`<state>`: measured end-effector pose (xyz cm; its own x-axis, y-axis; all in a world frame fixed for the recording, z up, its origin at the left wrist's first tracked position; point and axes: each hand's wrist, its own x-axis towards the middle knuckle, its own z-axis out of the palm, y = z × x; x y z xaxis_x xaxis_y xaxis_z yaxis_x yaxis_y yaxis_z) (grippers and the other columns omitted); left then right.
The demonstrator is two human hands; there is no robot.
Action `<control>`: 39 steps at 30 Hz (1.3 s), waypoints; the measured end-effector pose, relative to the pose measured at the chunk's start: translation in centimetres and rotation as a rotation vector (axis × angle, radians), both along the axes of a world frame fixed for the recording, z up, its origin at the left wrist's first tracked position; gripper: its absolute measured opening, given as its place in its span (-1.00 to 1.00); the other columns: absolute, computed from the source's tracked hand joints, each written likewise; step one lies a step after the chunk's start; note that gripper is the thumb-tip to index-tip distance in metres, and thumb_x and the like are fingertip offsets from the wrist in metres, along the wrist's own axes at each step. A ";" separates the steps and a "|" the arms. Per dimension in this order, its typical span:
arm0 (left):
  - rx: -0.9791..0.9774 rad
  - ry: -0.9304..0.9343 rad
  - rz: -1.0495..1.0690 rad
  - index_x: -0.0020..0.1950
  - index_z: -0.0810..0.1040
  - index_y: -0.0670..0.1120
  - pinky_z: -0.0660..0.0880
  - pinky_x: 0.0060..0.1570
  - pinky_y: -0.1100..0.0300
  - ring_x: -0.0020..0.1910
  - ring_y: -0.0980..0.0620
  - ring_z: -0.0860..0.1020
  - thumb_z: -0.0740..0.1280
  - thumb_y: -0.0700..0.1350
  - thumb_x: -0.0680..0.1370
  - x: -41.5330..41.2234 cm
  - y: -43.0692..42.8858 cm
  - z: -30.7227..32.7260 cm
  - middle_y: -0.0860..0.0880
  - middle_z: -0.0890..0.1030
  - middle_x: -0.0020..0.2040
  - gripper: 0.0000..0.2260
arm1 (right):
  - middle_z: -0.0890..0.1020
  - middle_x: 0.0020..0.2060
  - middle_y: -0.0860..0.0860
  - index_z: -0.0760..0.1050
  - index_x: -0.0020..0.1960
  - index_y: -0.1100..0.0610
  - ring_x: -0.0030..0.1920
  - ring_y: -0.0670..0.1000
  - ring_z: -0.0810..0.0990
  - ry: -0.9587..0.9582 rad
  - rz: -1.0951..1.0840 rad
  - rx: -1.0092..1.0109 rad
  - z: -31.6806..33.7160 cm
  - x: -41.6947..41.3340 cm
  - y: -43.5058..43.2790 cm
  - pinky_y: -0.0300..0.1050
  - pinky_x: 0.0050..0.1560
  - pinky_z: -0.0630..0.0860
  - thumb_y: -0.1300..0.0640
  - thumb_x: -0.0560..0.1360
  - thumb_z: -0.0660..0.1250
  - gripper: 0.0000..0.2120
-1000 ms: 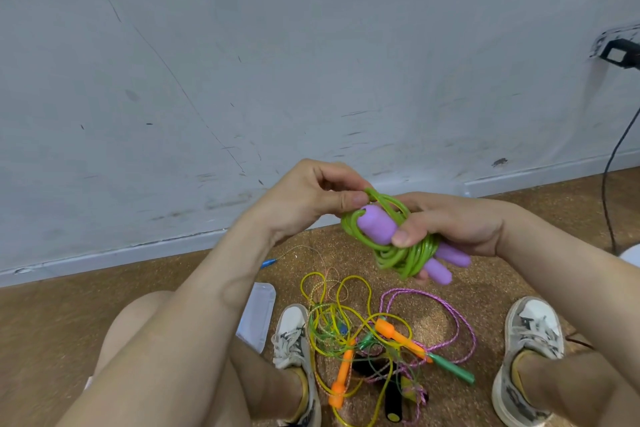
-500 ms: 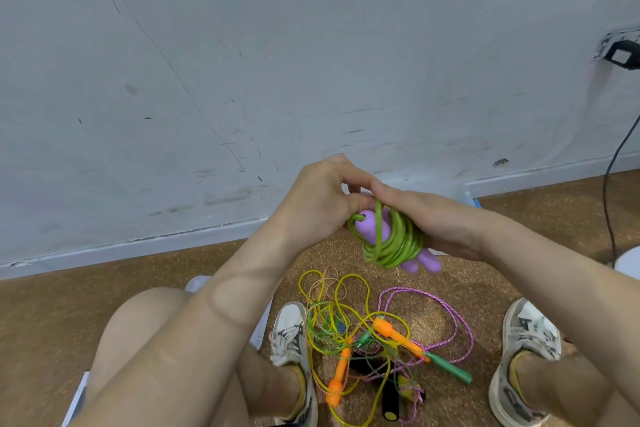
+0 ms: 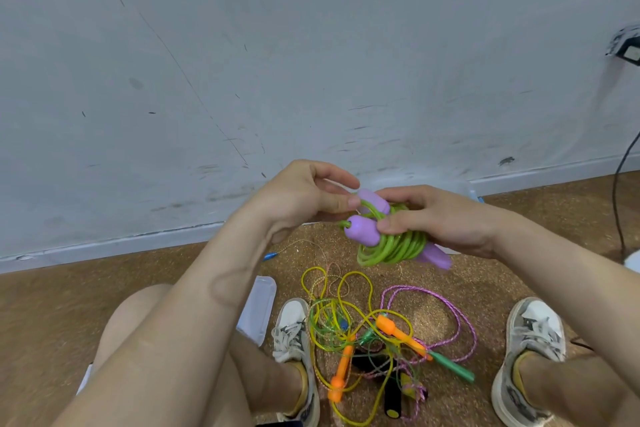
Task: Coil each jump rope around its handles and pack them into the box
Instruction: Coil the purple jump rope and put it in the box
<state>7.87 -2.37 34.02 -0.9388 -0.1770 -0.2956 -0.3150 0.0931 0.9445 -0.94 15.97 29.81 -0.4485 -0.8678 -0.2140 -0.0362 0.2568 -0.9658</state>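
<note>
**A:** Where's the green jump rope [image 3: 393,248]?

**B:** Up in the air over the floor [image 3: 491,274], wound in loops round its two purple handles [image 3: 362,231]. The right hand [image 3: 440,218] grips the bundle, with its thumb pressed on the loops beside the lower handle. The left hand [image 3: 304,194] has curled fingers and pinches the tip of the upper handle.

**A:** So how should this step be done?

**B:** The coil looks nearly finished to me. The cord seems springy, so that thumb should pin the turns while the loose end gets tucked under one of them. If the hands let go too soon, the loops will probably spring open. Laying the handles side by side would make a flatter bundle for packing.

**A:** And where does it go?

**B:** Likely into the clear box [image 3: 471,191], whose edge shows just behind the right hand by the wall. Below, a tangle of other ropes [image 3: 349,329] lies uncoiled between the shoes. A clear lid [image 3: 258,308] sits beside the left shoe [image 3: 294,336].
</note>
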 end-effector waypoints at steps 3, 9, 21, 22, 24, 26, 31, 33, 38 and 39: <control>0.049 -0.082 0.028 -0.16 0.56 -0.22 0.60 -0.28 0.28 -0.37 0.09 0.63 0.39 -0.43 0.40 -0.1 -0.3 -0.3 -0.08 0.65 -0.36 -0.86 | 0.69 0.00 0.04 0.58 0.19 -0.11 -0.06 0.05 0.66 0.143 0.000 0.084 0.4 -0.1 0.1 -0.03 -0.02 0.54 -0.08 0.29 0.48 -0.54; -0.108 -0.077 -0.004 -0.23 0.57 -0.21 0.58 -0.33 0.29 -0.45 0.09 0.59 0.44 -0.42 0.36 -0.1 -0.3 -0.9 -0.05 0.61 -0.45 -0.86 | 0.63 -0.08 -0.18 0.55 0.18 -0.14 -0.12 -0.26 0.57 0.276 -0.043 0.164 0.3 -0.4 0.3 -0.35 -0.12 0.41 -0.06 0.24 0.59 -0.47; -0.701 0.228 -0.093 -0.24 0.48 0.00 0.49 -0.28 0.16 -0.41 0.08 0.49 0.47 -0.29 0.39 -0.5 0.5 -1.8 0.03 0.53 -0.40 -0.76 | 0.53 -0.33 -0.07 0.56 0.04 0.02 -0.48 -0.21 0.44 0.284 -0.103 0.102 1.4 0.1 0.0 -0.42 -0.54 0.28 0.11 0.33 0.57 -0.67; -0.494 0.200 -0.061 -0.22 0.52 -0.05 0.52 -0.29 0.15 -0.42 0.06 0.50 0.45 -0.33 0.41 -0.4 0.4 -1.7 -0.01 0.54 -0.40 -0.79 | 0.55 -0.33 -0.04 0.58 0.04 0.03 -0.46 -0.20 0.46 0.250 -0.085 0.086 1.5 -0.1 0.2 -0.41 -0.53 0.29 0.08 0.32 0.58 -0.66; -0.038 0.131 -0.023 -0.17 0.57 -0.16 0.54 -0.32 0.21 -0.41 0.06 0.53 0.40 -0.37 0.40 -0.3 0.1 -1.6 -0.06 0.58 -0.39 -0.88 | 0.60 -0.26 0.04 0.59 0.08 0.08 -0.41 -0.14 0.50 0.166 -0.056 0.044 1.8 -0.4 0.5 -0.39 -0.51 0.33 0.03 0.28 0.54 -0.60; 0.209 0.106 -0.011 -0.19 0.62 -0.17 0.58 -0.26 0.19 -0.36 0.04 0.58 0.37 -0.37 0.33 -0.3 -0.3 -1.8 -0.09 0.62 -0.33 -0.86 | 0.60 -0.22 0.15 0.57 0.12 0.17 -0.50 -0.15 0.48 0.041 -0.031 -0.025 1.7 -0.4 0.6 -0.38 -0.58 0.31 0.09 0.28 0.48 -0.57; 0.334 0.215 -0.039 -0.21 0.69 -0.15 0.60 -0.08 0.09 -0.24 0.00 0.65 0.38 -0.34 0.32 -0.2 0.1 -2.1 -0.12 0.68 -0.23 -0.84 | 0.48 -0.21 0.33 0.57 0.09 0.21 -0.42 0.11 0.37 -0.204 -0.050 -0.149 0.9 -0.4 0.2 -0.27 -0.55 0.30 -0.01 0.20 0.45 -0.49; 0.349 0.250 -0.033 -0.19 0.68 -0.17 0.61 -0.11 0.11 -0.24 -0.02 0.66 0.40 -0.36 0.33 -0.2 0.1 -2.0 -0.14 0.69 -0.21 -0.85 | 0.49 -0.20 0.44 0.54 0.06 0.31 -0.52 0.11 0.39 -0.232 -0.062 -0.173 0.9 -0.2 0.1 -0.27 -0.59 0.32 -0.07 0.20 0.43 -0.43; 0.484 0.270 0.020 -0.19 0.66 -0.22 0.55 -0.38 0.28 -0.40 0.05 0.61 0.46 -0.30 0.25 -0.6 0.7 -1.9 -0.11 0.66 -0.32 -0.84 | 0.52 -0.27 0.33 0.66 -0.17 0.20 -0.54 0.11 0.45 -0.381 -0.056 -0.225 1.2 0.8 -0.4 -0.27 -0.52 0.40 -0.34 -0.06 0.51 -0.30; 0.521 0.285 0.019 -0.16 0.65 -0.25 0.55 -0.40 0.28 -0.41 0.05 0.60 0.53 -0.27 0.19 -0.7 0.8 -1.8 -0.12 0.65 -0.33 -0.75 | 0.51 -0.22 0.32 0.67 -0.19 0.16 -0.45 0.14 0.45 -0.409 -0.054 -0.253 1.3 0.9 -0.6 -0.21 -0.43 0.44 -0.35 -0.04 0.50 -0.34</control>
